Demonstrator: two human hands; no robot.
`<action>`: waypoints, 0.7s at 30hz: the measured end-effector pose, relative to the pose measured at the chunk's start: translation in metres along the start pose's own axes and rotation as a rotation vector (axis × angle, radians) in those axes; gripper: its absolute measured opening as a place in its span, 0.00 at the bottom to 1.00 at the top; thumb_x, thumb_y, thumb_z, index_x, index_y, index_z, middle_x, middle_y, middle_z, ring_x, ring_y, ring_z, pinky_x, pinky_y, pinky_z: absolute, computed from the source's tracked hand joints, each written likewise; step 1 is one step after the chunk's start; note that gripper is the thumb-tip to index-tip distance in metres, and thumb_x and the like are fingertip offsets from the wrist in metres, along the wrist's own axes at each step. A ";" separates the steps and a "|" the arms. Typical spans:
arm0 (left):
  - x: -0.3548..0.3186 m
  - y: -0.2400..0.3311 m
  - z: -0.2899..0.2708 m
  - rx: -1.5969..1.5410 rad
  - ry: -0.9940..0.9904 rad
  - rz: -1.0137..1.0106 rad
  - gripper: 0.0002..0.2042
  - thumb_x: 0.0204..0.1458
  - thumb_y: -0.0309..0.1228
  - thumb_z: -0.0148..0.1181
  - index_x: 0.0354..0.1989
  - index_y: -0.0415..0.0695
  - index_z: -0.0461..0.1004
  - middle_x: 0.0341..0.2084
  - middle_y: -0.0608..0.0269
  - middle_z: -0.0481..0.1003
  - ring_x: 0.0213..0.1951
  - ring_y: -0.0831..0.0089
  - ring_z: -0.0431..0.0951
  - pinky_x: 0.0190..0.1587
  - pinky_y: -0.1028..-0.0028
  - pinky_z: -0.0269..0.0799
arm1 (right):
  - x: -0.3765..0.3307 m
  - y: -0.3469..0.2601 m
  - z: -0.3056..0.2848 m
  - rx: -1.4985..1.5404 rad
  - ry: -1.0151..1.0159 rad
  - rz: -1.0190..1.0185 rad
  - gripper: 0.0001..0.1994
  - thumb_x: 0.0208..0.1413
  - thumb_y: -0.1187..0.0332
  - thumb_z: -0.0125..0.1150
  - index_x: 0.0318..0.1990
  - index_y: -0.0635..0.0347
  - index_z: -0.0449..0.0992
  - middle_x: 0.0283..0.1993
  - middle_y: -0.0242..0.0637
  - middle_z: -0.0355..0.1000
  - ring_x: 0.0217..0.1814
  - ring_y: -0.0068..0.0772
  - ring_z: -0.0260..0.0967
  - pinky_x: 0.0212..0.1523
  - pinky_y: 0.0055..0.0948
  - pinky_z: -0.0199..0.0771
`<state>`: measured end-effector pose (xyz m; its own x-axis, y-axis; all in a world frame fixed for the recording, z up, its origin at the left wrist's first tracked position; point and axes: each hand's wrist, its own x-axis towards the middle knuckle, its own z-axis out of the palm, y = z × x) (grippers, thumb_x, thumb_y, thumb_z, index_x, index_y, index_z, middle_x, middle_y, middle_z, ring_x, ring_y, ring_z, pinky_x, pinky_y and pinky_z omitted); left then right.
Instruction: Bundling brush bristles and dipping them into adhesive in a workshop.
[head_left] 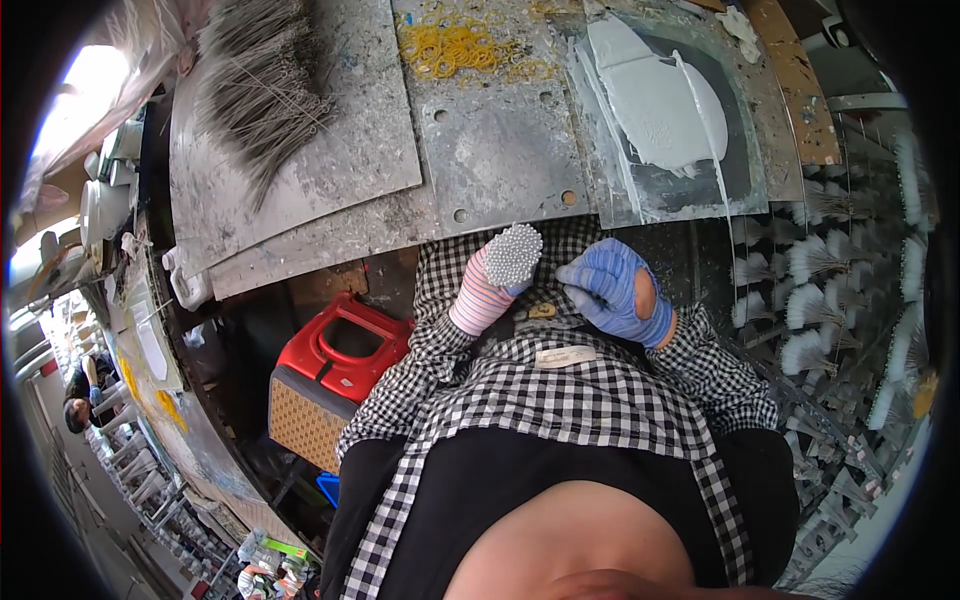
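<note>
My left hand [482,290], in a pink-and-white striped glove, is closed around a bundle of bead-tipped stems [514,256]. Its round silvery heads face up in a tight dome, while the stems below are hidden. Just to the right, apart from the bundle, is my right hand [612,290] in a blue striped glove with a hole at the back. Its fingers curl in toward the thumb, and anything between them is too small to make out. Both hands are over my checked apron [570,385], in front of the table's near edge.
On the worktable [330,255] lie a heap of thin grey stems [262,90], yellow rubber bands [450,48] and a metal plate [500,150]. White paste [660,110] is spread on a dark board at right. A red stool [350,350] stands left; racks of white-tipped bunches [815,255] stand right.
</note>
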<state>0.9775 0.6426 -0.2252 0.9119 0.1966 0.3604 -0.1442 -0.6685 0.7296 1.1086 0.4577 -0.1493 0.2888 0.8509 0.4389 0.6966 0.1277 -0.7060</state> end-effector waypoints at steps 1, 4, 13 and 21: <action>-0.001 0.000 0.002 -0.004 0.000 -0.006 0.06 0.48 0.21 0.62 0.34 0.42 0.78 0.31 0.56 0.78 0.36 0.60 0.80 0.39 0.67 0.76 | 0.000 -0.001 0.002 0.003 -0.005 0.005 0.14 0.47 0.79 0.65 0.43 0.62 0.80 0.36 0.37 0.76 0.38 0.39 0.74 0.42 0.37 0.72; -0.012 -0.004 0.013 -0.406 0.038 -0.275 0.04 0.50 0.22 0.62 0.34 0.43 0.79 0.30 0.57 0.78 0.35 0.61 0.80 0.39 0.68 0.76 | 0.001 -0.003 0.006 0.013 0.011 0.053 0.13 0.47 0.79 0.65 0.43 0.63 0.80 0.35 0.38 0.76 0.36 0.39 0.73 0.41 0.36 0.72; -0.021 -0.005 0.021 -0.390 0.028 -0.282 0.03 0.54 0.24 0.62 0.36 0.42 0.79 0.31 0.60 0.78 0.35 0.67 0.79 0.41 0.71 0.75 | -0.003 -0.001 0.016 0.011 -0.010 0.118 0.12 0.50 0.77 0.66 0.43 0.63 0.81 0.35 0.38 0.76 0.35 0.39 0.73 0.39 0.35 0.72; -0.030 -0.008 0.026 -0.692 0.023 -0.434 0.06 0.57 0.17 0.57 0.40 0.40 0.76 0.34 0.65 0.77 0.39 0.77 0.77 0.45 0.76 0.73 | -0.011 0.002 0.024 0.002 -0.018 0.316 0.13 0.52 0.71 0.69 0.44 0.63 0.79 0.38 0.40 0.76 0.39 0.40 0.74 0.43 0.35 0.75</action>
<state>0.9615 0.6236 -0.2568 0.9340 0.3560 -0.0302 0.0081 0.0636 0.9979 1.0911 0.4608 -0.1692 0.4791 0.8576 0.1873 0.5728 -0.1438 -0.8070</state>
